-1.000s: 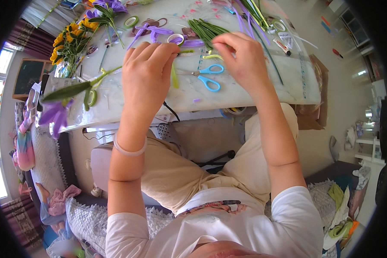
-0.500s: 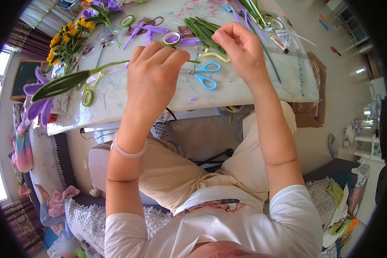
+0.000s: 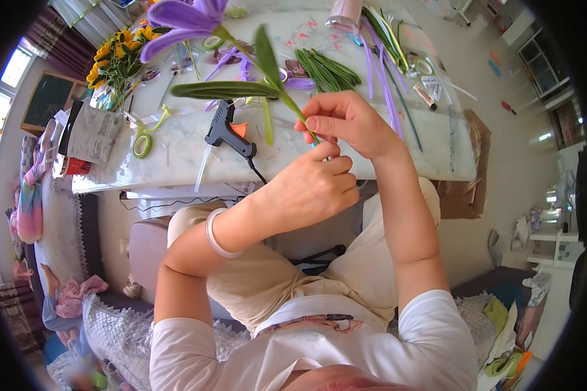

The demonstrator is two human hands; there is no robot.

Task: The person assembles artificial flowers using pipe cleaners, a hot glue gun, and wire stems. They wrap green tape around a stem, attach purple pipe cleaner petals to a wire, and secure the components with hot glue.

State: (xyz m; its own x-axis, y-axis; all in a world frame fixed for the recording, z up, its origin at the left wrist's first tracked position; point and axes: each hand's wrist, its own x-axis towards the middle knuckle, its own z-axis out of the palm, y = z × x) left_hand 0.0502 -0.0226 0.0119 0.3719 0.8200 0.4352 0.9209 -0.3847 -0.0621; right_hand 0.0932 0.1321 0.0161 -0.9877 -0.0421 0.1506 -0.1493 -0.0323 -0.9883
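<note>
A purple fuzzy-wire flower (image 3: pixel 186 23) with two long green leaves (image 3: pixel 227 89) slants up to the left over the table. My right hand (image 3: pixel 355 124) pinches its green stem (image 3: pixel 292 106) below the leaves, thumb against the fingers. Just beneath, my left hand (image 3: pixel 316 186) is closed round the stem's lower end, and its fingers hide the tip. A dark grey glue gun (image 3: pixel 227 135) with an orange trigger lies left of my hands, under the leaves. Behind my hands lies a bundle of green fuzzy wires (image 3: pixel 326 70).
Yellow flowers (image 3: pixel 114 58) stand at the far left. A roll of green tape (image 3: pixel 141 144) and a grey-white package (image 3: pixel 94 133) are near the left edge. Purple strips (image 3: pixel 385 85), a small tube (image 3: pixel 425 98) and a white tape roll (image 3: pixel 423 66) lie to the right.
The flower has swung from pointing left to standing upward, and my left hand has moved down and right. My right hand has come down and closed on the stem. The glue gun now shows.
</note>
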